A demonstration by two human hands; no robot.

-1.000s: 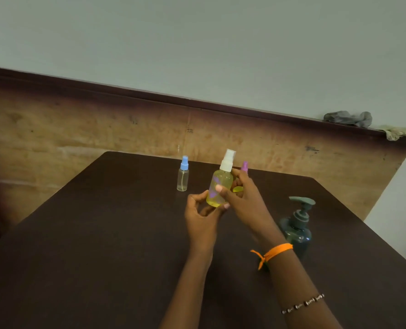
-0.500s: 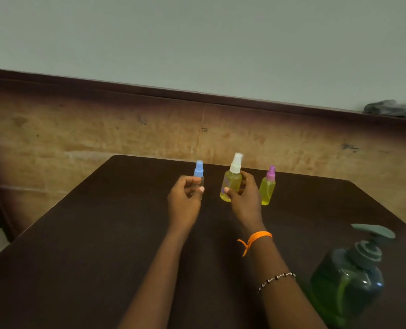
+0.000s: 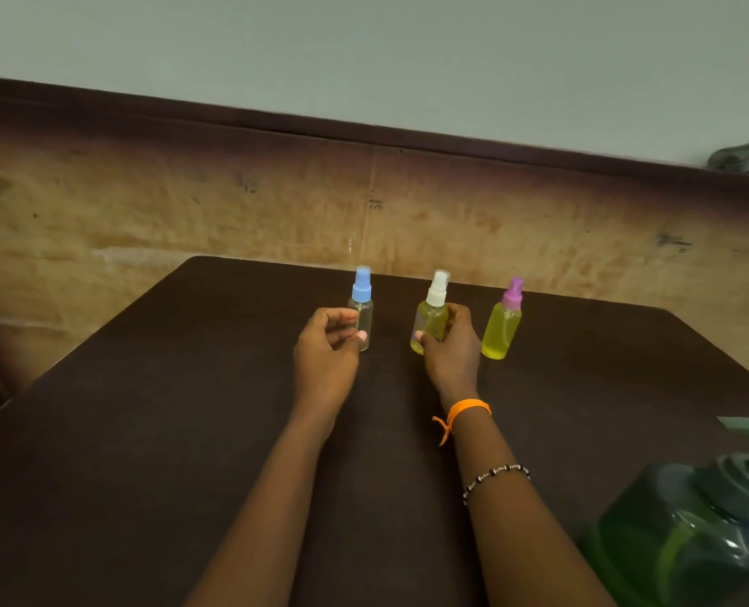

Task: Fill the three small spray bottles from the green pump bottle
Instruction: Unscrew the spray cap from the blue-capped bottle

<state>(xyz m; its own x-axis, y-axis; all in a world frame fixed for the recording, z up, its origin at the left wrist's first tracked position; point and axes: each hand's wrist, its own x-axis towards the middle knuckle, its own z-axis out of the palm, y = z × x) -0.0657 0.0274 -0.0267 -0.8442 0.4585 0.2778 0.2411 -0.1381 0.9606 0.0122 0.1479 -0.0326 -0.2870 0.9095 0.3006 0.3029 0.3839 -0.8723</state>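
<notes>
Step in hand, by my judgement: white-capped spray bottle (image 3: pixel 430 317) just filled, being set on dark table (image 3: pixel 189 409).

Right hand (image 3: pixel 451 348) fingers wrapped around it.

Pink-capped spray bottle (image 3: pixel 504 319), yellow-full, stands just beyond right knuckles.

Left hand (image 3: pixel 327 348) fingers curled at blue-capped spray bottle (image 3: pixel 361 306), which looks empty; firm grasp or only touch, cannot tell.

Next: unscrew blue cap, bring green pump bottle (image 3: pixel 688 532), near right forearm.

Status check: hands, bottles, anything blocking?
Right hand grips white-capped bottle, yellow-filled, on table. Left hand at blue-capped bottle, which looks empty. Purple-capped bottle filled. Green pump bottle near right; path unobstructed.
</notes>
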